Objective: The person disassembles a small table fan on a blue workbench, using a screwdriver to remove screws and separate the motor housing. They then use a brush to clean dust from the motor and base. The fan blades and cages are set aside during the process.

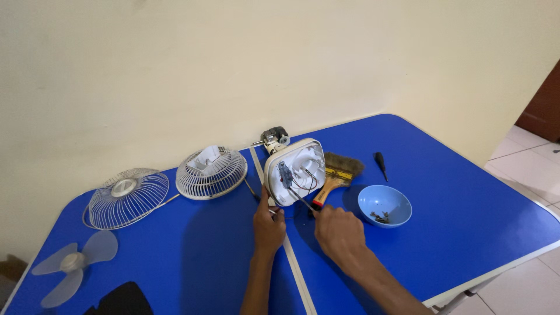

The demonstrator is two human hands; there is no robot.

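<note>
Fan housing (294,172): white, stands on edge at table (466,210) centre, open wired side facing the camera
Left hand (268,224): grips its lower left edge
Right hand (340,233): closed, seemingly around a screwdriver (303,201), shaft pointing up-left into housing

a dark object (119,300) is running off the bottom edge beside the fan blade (73,262), too cropped to identify. both forearms are leaving the frame at the bottom. the right hand (340,233) is covering most of the screwdriver (309,204) handle. the blue bowl (384,205) is holding small bits too tiny to make out. the motor (275,137) is sitting half hidden behind the white housing (294,172).
</note>
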